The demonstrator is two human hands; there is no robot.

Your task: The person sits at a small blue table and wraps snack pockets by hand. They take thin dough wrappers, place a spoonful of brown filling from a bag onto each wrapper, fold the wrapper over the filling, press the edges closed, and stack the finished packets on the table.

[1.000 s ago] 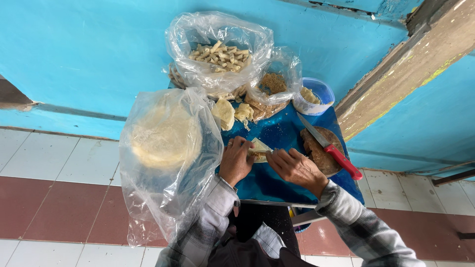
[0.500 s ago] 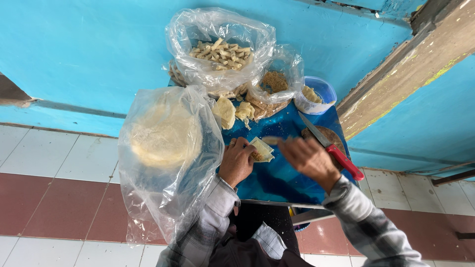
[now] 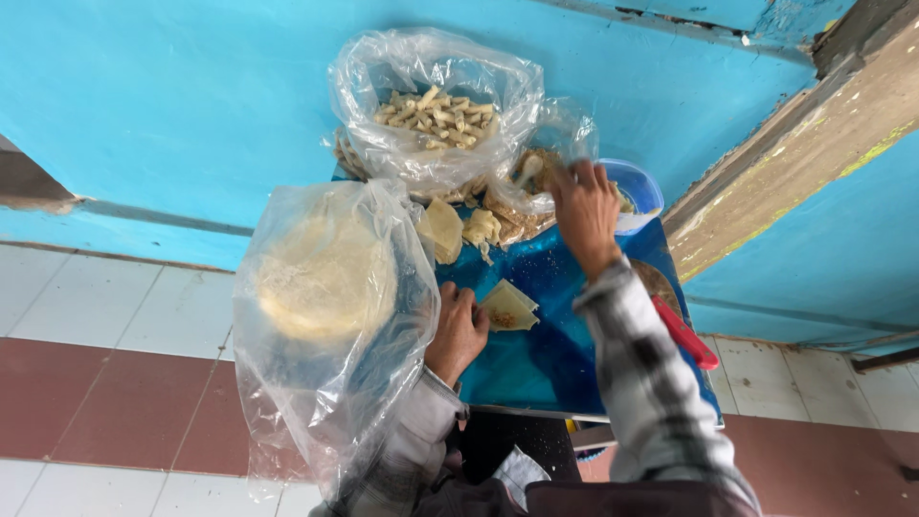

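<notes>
- left hand rests on the blue tray, fingertips pinning a folded pale wrapper
- right hand is up at the filling bag, gripping a spoon handle
- red-handled knife lies by the right sleeve
- big bag of round wrappers on the left, bag of finished rolls up top

1. Three clear plastic bags: a big one left of the left hand, two more up by the right hand.
2. One folded wrapper at the left fingertips.
3. One blue tub.
4. One red-handled knife.
</notes>
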